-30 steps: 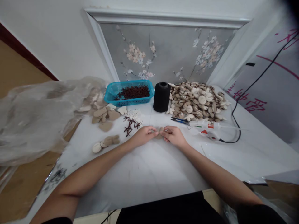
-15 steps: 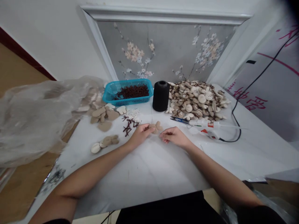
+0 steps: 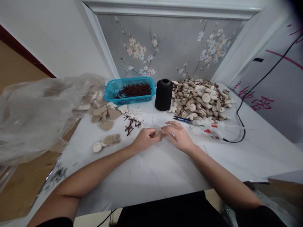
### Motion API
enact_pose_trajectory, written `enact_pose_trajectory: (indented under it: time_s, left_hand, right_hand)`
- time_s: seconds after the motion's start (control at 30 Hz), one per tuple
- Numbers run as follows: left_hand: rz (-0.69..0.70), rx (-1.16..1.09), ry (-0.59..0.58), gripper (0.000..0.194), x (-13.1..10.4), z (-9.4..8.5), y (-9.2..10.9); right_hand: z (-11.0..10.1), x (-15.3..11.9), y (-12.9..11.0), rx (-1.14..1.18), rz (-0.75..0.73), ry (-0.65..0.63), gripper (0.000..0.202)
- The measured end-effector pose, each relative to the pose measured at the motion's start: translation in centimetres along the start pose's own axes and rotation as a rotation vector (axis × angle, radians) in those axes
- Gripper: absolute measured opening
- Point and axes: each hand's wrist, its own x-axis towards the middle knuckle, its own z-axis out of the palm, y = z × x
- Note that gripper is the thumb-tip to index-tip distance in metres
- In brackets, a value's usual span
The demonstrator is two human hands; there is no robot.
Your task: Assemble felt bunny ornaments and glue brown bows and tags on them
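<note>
My left hand point(image 3: 147, 138) is closed, pinching a small beige felt piece point(image 3: 160, 135) that the fingers mostly cover. From the other side my right hand point(image 3: 177, 135) meets it, thumb and fingertips closed at its edge and the other fingers stretched out. A thin dark thread point(image 3: 152, 117) runs down toward the hands from a black thread cone point(image 3: 163, 95). Left of my hands lie dark brown bows point(image 3: 130, 126) and tiny white pieces point(image 3: 135, 113). Further left is a small row of beige and white felt pieces point(image 3: 109, 141).
A blue basket point(image 3: 129, 101) of brown bows stands behind. Finished-looking felt pieces point(image 3: 201, 101) are heaped at the back right. Thread snips point(image 3: 182, 119) and a corded glue gun point(image 3: 213, 127) lie right. Loose felt shapes point(image 3: 106, 115) and a plastic bag point(image 3: 40, 116) are left.
My right hand has moved in to the felt piece, its fingers now stretched over it. My left fingers have curled more, and the piece is more hidden. The view has shifted slightly.
</note>
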Motion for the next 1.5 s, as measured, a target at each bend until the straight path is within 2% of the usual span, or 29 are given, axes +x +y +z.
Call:
enact_pose_trajectory:
  time_s: [0.1,0.27,0.37,0.47,0.57,0.63,0.77,0.83,0.9,0.97,1.03,1.1,1.23,1.5]
  left_hand:
    - [0.124,0.191,0.016,0.031,-0.3,0.1,-0.1]
    - [0.488,0.461,0.048,0.018,-0.5,-0.6,-1.2]
    - [0.709,0.483,0.062,0.021,-0.6,-1.2,-1.9]
    - [0.879,0.42,0.096,0.029,-0.7,-1.5,-2.3]
    - [0.882,0.28,0.048,0.033,-0.7,-1.4,-2.0]
    - [0.796,0.159,0.033,0.029,-0.8,-1.2,-1.4]
    - [0.589,0.043,0.109,0.012,-1.1,-0.7,-0.2]
    - [0.51,0.021,0.093,0.018,-1.2,-0.4,-0.1]
    - [0.425,0.006,0.066,0.035,-1.2,-0.1,-0.2]
    - [0.393,0.026,0.061,0.04,-1.1,0.0,-0.4]
    - [0.46,0.093,0.073,0.028,-1.1,0.1,-0.8]
    - [0.615,0.179,0.088,0.018,-1.1,0.0,-1.1]
    - [0.951,0.323,0.125,0.022,-1.3,-0.2,-1.6]
    - [1.158,0.383,0.13,0.02,-1.0,-1.0,-2.0]
  right_hand:
    - [-0.2,0.1,0.0,-0.01,0.071,-0.016,0.017]
    - [-1.0,0.4,-0.6,0.198,0.27,-0.068,0.015]
    - [-1.5,0.5,-0.8,0.344,0.35,-0.105,0.019]
    - [-1.8,0.4,-1.0,0.398,0.294,-0.076,0.022]
    - [-1.8,0.3,-1.1,0.442,0.26,-0.081,0.021]
    - [-1.8,0.3,-1.2,0.46,0.296,-0.108,0.02]
    - [-1.8,0.1,-1.2,0.456,0.35,-0.113,0.02]
    - [-1.7,0.1,-1.1,0.485,0.365,-0.118,0.02]
    - [-1.8,0.2,-1.0,0.516,0.378,-0.123,0.019]
    - [-1.9,0.2,-0.9,0.533,0.392,-0.131,0.018]
    - [-2.1,0.2,-0.9,0.533,0.405,-0.147,0.017]
    - [-2.2,0.2,-1.0,0.531,0.42,-0.172,0.017]
    - [-2.3,0.2,-1.4,0.522,0.412,-0.232,0.014]
    - [-2.3,-0.1,-2.3,0.509,0.381,-0.229,0.012]
